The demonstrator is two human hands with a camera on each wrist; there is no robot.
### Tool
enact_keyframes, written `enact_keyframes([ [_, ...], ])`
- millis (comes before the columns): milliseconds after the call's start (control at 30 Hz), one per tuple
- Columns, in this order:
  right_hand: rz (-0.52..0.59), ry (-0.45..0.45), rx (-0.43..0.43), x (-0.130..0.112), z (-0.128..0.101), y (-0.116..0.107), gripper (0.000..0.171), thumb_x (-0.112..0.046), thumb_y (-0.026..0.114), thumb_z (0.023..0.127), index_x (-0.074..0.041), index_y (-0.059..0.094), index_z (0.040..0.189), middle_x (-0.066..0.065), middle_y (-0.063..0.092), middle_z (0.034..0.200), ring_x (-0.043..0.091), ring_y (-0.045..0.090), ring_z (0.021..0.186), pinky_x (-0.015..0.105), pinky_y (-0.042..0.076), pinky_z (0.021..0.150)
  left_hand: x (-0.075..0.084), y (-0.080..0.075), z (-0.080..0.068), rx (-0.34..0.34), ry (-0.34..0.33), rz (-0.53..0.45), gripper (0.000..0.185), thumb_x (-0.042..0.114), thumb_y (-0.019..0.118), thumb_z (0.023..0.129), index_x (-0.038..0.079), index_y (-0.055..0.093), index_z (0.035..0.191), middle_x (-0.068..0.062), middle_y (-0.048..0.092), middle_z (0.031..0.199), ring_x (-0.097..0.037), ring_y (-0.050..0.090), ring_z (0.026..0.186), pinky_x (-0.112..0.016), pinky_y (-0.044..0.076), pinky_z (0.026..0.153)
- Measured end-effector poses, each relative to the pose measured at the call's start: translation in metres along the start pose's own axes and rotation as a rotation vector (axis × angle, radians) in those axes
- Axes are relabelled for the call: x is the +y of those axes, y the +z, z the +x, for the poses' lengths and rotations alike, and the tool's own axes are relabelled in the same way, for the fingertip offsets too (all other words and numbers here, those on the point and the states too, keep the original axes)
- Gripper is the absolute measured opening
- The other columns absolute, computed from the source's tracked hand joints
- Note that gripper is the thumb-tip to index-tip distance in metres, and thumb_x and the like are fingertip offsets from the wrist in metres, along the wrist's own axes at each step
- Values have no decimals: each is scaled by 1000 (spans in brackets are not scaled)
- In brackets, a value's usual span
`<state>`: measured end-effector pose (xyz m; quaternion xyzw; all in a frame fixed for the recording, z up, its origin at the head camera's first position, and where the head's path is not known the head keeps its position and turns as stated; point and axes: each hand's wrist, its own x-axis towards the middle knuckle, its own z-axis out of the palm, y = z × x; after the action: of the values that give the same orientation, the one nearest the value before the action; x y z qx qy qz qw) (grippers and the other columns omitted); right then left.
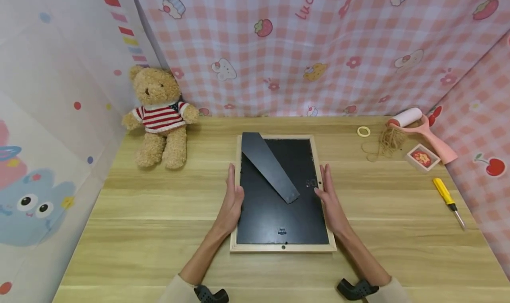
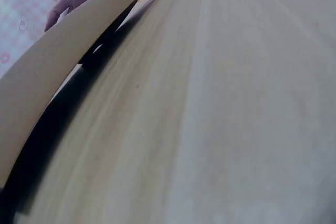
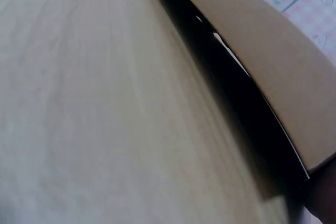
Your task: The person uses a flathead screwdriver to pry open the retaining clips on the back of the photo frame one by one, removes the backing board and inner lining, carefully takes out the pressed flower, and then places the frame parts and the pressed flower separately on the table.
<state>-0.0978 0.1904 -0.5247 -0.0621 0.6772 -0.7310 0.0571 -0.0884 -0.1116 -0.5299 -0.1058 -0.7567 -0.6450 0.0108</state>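
Observation:
A picture frame (image 1: 283,225) with pale wooden edges is held back side up, its black backing facing me. Its dark easel stand (image 1: 268,166) slants across the backing from the upper left. My left hand (image 1: 230,207) grips the left edge, with the thumb at the rim and the fingers along the outside. On the opposite edge, my right hand (image 1: 334,207) holds the frame the same way. Both wrist views show the frame's wooden side (image 2: 58,59) close up, with a dark gap between it and the tabletop (image 3: 105,103).
A teddy bear (image 1: 161,119) in a striped sweater sits at the back left. At the right lie a yellow ring (image 1: 363,131), twine (image 1: 390,141), a pink-handled lint roller (image 1: 432,137), a small box (image 1: 423,157) and a yellow screwdriver (image 1: 444,192). Patterned cloth (image 1: 279,72) hangs behind.

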Motion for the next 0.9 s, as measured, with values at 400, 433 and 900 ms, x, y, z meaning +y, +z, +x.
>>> enact_keyframes([
  [400,-473,109,-1,-9,0,0,80,-32,45,119,-11,-6,177,15,-11,185,38,-9,171,67,-1,136,6,6,6,5,-126,201,82,48,44,118,18,-2,178,-9,-8,186,-49,-12,168,-76,5,133],
  [433,-497,106,-3,-14,-1,0,79,-30,44,119,-8,-7,176,17,-11,185,39,-8,171,67,0,136,7,5,8,-1,-137,211,82,47,46,118,19,-1,179,-9,-8,186,-48,-10,168,-75,6,133],
  [900,-1286,64,340,-104,-38,-219,31,-4,71,103,23,64,114,42,68,102,34,69,77,44,58,69,-37,-92,86,-482,32,328,92,44,76,104,48,18,175,-12,-15,184,-41,-6,171,-76,15,131],
])
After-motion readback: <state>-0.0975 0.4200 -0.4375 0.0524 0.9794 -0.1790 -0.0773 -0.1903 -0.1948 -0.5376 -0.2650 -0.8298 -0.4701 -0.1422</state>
